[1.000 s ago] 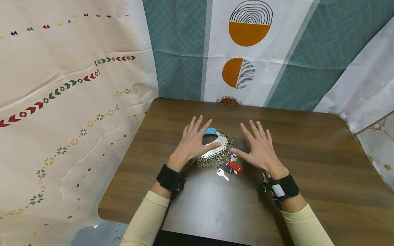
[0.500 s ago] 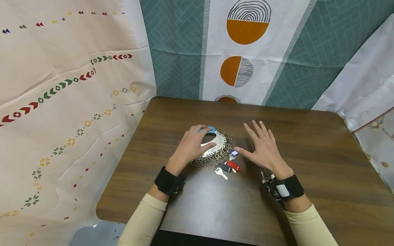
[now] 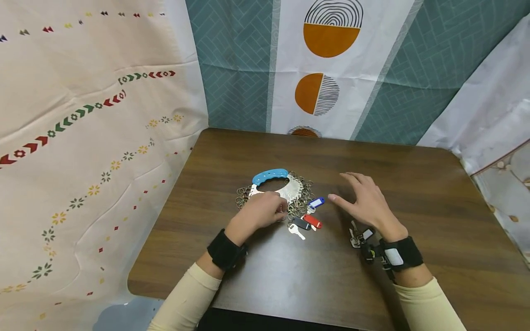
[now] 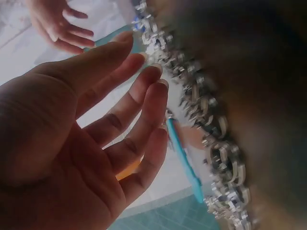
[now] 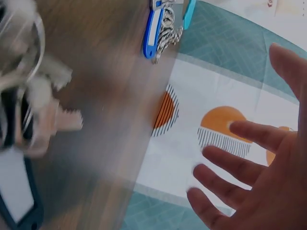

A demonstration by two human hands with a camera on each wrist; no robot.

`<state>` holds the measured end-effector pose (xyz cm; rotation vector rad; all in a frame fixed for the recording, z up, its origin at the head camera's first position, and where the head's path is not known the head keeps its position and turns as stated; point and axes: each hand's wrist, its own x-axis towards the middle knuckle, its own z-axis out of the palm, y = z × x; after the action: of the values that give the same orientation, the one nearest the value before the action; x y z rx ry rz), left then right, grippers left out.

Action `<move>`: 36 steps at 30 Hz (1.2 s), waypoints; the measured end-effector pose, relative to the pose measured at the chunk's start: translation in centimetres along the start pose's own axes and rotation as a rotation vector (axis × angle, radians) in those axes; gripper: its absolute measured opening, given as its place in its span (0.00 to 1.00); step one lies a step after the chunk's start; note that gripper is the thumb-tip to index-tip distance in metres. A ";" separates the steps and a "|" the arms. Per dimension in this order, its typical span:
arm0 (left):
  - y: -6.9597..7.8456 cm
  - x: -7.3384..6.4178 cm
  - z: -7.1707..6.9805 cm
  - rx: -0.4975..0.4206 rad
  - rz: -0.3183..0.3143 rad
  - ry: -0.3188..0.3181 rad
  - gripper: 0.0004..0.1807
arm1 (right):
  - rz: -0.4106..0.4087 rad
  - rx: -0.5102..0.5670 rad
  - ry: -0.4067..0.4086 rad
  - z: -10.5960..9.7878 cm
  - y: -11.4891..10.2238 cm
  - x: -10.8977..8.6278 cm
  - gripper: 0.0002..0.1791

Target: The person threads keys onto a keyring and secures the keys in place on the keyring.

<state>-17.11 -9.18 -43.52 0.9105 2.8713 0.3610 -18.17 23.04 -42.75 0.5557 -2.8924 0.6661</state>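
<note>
A key ring holder lies on the table, with a blue handle (image 3: 270, 175), a white curved plate (image 3: 293, 189) and a fringe of many metal rings (image 4: 196, 105). Over its near edge is my left hand (image 3: 261, 211), fingers loosely bent; in the left wrist view the fingertips come close to the rings, and I see nothing held. Beside the rings lie a blue key tag (image 3: 317, 202), a red key tag (image 3: 312, 221), a black key tag (image 3: 302, 223) and a silver key (image 3: 296, 231). To their right, my right hand (image 3: 368, 202) hovers with spread fingers, holding nothing.
Another bunch of keys (image 3: 354, 236) lies below my right wrist, partly hidden; a dark tag (image 5: 17, 191) shows there, blurred. The brown wooden table (image 3: 434, 220) meets patterned curtains (image 3: 236, 92) at its back and left.
My left hand has come down and toward me to the holder's near edge, its fingers bending, uncovering the blue handle. My right hand has moved right and lowered its fingers.
</note>
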 end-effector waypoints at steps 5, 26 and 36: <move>0.0 0.0 1.0 0.003 -0.002 -0.022 0.12 | 0.008 -0.007 -0.028 -0.6 0.7 -0.8 0.36; 0.9 -1.1 2.0 0.166 -0.058 0.090 0.08 | -0.092 0.001 -0.431 -1.7 1.8 -6.8 0.11; 1.5 -1.8 1.7 0.252 -0.057 0.090 0.04 | -0.082 -0.085 -0.340 -0.6 1.2 -8.1 0.15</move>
<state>-14.48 -8.67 -44.72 0.8651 3.0686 0.0350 -11.10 26.96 -44.27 0.8458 -3.1663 0.4744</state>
